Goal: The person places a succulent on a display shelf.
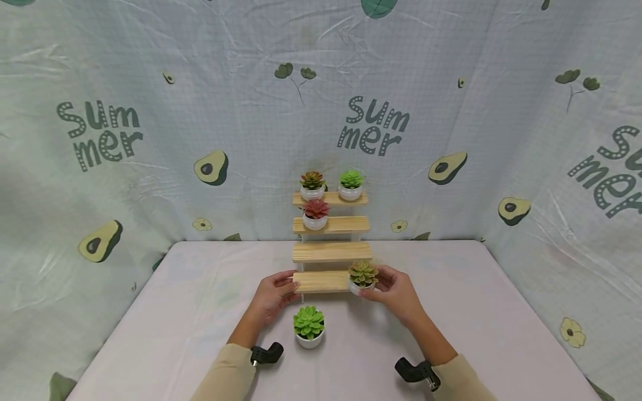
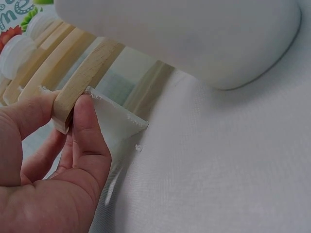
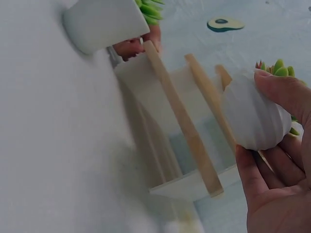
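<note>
My left hand (image 1: 272, 295) pinches the left end of the lowest wooden board (image 1: 321, 282) of a tiered plant stand; in the left wrist view, thumb and fingers close round the board's end (image 2: 80, 82). A potted succulent with olive, reddish-edged leaves (image 1: 363, 273) is in my right hand (image 1: 400, 294), at the right end of that board. The right wrist view shows thumb and fingers gripping its ribbed white pot (image 3: 255, 114). Whether the pot touches the board, I cannot tell. A bright green succulent in a white pot (image 1: 308, 327) stands on the table before the stand.
On the top board (image 1: 331, 199) sit a brownish-red succulent (image 1: 312, 185) and a green one (image 1: 350, 185). A red succulent (image 1: 316, 214) occupies the left of the second board (image 1: 348, 224). Behind the pale table (image 1: 200, 312) hangs a printed cloth (image 1: 281, 122).
</note>
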`<state>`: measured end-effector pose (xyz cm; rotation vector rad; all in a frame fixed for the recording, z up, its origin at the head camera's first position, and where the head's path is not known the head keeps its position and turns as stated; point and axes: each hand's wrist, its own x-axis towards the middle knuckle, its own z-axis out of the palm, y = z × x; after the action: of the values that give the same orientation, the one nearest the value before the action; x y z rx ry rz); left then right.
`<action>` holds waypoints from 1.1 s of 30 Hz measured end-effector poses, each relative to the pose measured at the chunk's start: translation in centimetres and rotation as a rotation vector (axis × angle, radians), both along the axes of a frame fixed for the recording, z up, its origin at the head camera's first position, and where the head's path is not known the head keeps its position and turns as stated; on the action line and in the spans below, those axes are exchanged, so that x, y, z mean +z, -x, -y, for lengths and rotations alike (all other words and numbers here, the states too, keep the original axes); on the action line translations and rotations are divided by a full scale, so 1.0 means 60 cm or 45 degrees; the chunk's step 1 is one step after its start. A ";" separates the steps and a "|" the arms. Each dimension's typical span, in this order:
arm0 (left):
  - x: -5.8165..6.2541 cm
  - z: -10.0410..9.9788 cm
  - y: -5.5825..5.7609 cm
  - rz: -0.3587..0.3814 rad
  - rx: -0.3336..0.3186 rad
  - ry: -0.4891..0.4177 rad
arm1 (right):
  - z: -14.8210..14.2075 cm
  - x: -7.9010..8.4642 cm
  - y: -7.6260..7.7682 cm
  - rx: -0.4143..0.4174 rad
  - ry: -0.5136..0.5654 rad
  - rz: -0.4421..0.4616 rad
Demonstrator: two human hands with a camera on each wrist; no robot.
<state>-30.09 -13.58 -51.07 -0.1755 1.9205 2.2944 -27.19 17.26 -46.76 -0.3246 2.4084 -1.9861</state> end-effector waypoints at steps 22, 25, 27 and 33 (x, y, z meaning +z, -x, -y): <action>0.001 0.000 -0.003 -0.004 0.014 -0.003 | 0.013 0.051 0.079 -0.055 0.064 -0.038; 0.001 0.000 -0.003 -0.009 0.014 -0.006 | 0.015 0.063 0.090 -0.036 0.091 -0.047; 0.000 0.000 -0.003 -0.012 0.011 -0.007 | 0.016 0.071 0.096 -0.031 0.082 -0.060; 0.002 0.000 -0.003 -0.004 0.010 -0.013 | 0.020 0.094 0.117 -0.038 0.032 -0.109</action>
<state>-29.88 -13.56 -50.98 -0.1787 1.9121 2.3103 -34.21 16.08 -41.09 -0.3845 2.4540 -2.0577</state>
